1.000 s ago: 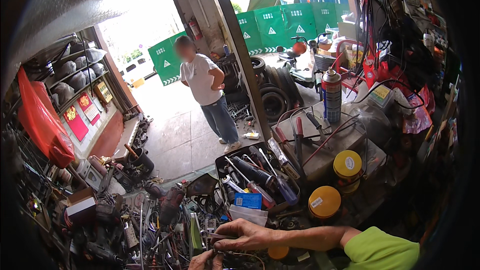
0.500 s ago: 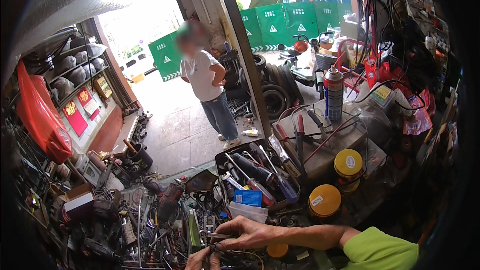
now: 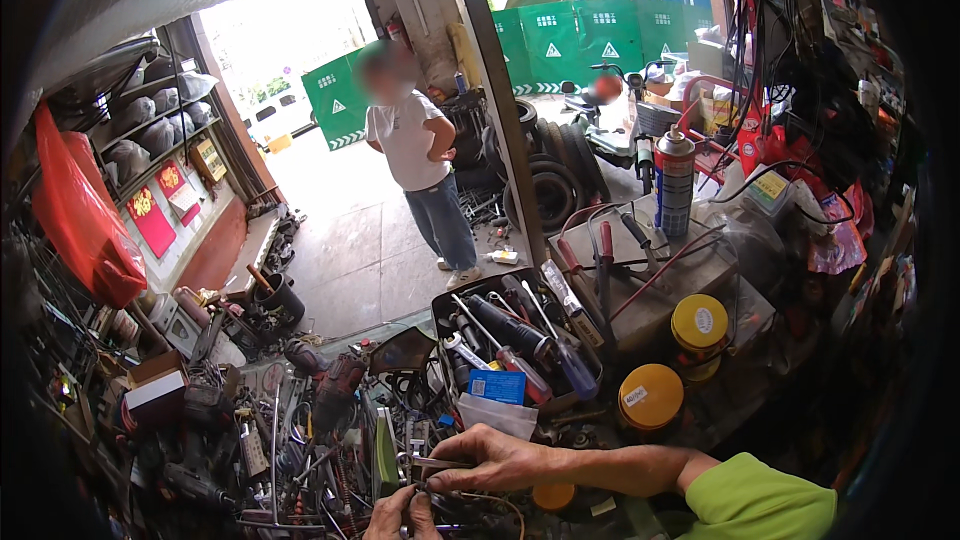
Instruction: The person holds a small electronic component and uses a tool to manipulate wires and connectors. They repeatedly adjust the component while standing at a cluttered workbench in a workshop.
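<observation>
My right hand [image 3: 492,461] reaches in from the right, thumb and fingers closed on a slim flat metal tool [image 3: 441,463]. A ring-like metal shape shows by the tool's far end. Lower and to the left, my left hand [image 3: 396,517] is pinched, its fingertips almost meeting my right thumb. Between the two hands is a small dark piece, too small to name, in the left fingertips. Close beside them stands an upright green, flat-sided object [image 3: 385,452]. A clear plastic bag [image 3: 497,417] and a blue card [image 3: 497,387] lie just beyond my right hand.
Loose tools and parts crowd the bench, including a power drill [image 3: 340,390]. A black tool bin [image 3: 590,402] holds several screwdrivers. Yellow-lidded tubs [image 3: 650,398] and a spray can [image 3: 675,185] stand to the right. A person [image 3: 412,150] stands outside near stacked tires [image 3: 552,190].
The view has shifted slightly. Both hands keep close together at the same spot, with the small piece and the metal tool still held. The person outside stays standing, head turned a little differently.
</observation>
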The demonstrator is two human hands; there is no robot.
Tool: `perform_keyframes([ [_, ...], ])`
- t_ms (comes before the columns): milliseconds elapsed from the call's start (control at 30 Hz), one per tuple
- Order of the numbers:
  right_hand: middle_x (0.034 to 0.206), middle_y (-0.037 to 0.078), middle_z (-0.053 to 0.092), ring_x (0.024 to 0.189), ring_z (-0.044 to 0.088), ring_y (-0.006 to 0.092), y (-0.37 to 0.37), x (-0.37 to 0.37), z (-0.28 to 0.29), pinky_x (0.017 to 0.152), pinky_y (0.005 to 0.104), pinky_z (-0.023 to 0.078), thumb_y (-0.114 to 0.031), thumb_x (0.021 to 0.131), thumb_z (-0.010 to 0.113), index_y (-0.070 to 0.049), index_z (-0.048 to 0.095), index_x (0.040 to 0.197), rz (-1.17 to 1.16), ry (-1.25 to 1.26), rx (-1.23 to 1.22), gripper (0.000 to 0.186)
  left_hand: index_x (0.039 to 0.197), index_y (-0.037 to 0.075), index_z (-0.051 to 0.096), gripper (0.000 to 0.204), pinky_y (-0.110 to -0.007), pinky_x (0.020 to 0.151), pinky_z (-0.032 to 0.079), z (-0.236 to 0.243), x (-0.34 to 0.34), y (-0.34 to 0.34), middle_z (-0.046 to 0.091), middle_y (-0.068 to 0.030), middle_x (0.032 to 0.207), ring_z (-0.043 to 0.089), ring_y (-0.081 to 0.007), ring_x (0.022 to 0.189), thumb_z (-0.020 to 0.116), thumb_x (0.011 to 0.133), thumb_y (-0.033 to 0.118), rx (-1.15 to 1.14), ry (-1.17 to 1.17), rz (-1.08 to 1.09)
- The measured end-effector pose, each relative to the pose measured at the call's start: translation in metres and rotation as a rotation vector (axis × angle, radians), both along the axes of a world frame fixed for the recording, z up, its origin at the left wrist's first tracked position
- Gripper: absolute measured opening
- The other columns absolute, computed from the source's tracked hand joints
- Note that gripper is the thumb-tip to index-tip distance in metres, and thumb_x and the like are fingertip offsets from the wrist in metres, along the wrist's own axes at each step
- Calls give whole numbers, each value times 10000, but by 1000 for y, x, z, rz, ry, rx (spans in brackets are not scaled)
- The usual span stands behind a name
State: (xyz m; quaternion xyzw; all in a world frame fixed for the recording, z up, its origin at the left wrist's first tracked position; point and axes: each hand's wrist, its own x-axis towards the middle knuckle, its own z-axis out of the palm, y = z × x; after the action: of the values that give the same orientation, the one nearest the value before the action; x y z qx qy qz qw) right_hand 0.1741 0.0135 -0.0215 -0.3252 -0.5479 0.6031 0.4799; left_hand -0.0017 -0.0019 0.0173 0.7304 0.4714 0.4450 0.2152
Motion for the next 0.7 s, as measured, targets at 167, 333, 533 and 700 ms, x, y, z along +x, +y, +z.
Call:
perform_keyframes([
  [167, 778, -32, 557, 777, 448, 36, -1, -1, 4, 650, 271, 413, -330, 954, 649, 19, 652, 1029, -26, -13, -6, 357, 987, -13, 705, 151, -329, 706, 512, -5, -3, 3, 703, -144, 903, 662, -251, 785, 673, 910, 112, 38, 9, -31],
  [333, 735, -29, 542, 742, 440, 42, 2, -1, -1, 615, 277, 396, -355, 959, 637, 26, 652, 974, -42, -83, 1, 382, 980, -19, 701, 148, -333, 705, 513, -6, -2, 5, 699, -144, 889, 660, -255, 777, 678, 904, 107, 55, 9, -31],
  [533, 704, -16, 519, 706, 429, 53, 0, -1, 3, 596, 281, 378, -379, 970, 612, 27, 651, 953, -79, -62, -36, 408, 970, -24, 697, 124, -333, 694, 516, -6, -1, 4, 697, -151, 883, 661, -267, 763, 686, 885, 66, 110, 4, -35],
  [700, 669, -15, 449, 678, 384, 72, -1, -3, 6, 573, 308, 346, -369, 975, 601, 23, 624, 909, -98, -124, 65, 397, 982, -31, 700, 139, -301, 692, 522, -10, -3, 4, 701, -134, 892, 661, -212, 761, 701, 878, 62, 69, -19, -31],
])
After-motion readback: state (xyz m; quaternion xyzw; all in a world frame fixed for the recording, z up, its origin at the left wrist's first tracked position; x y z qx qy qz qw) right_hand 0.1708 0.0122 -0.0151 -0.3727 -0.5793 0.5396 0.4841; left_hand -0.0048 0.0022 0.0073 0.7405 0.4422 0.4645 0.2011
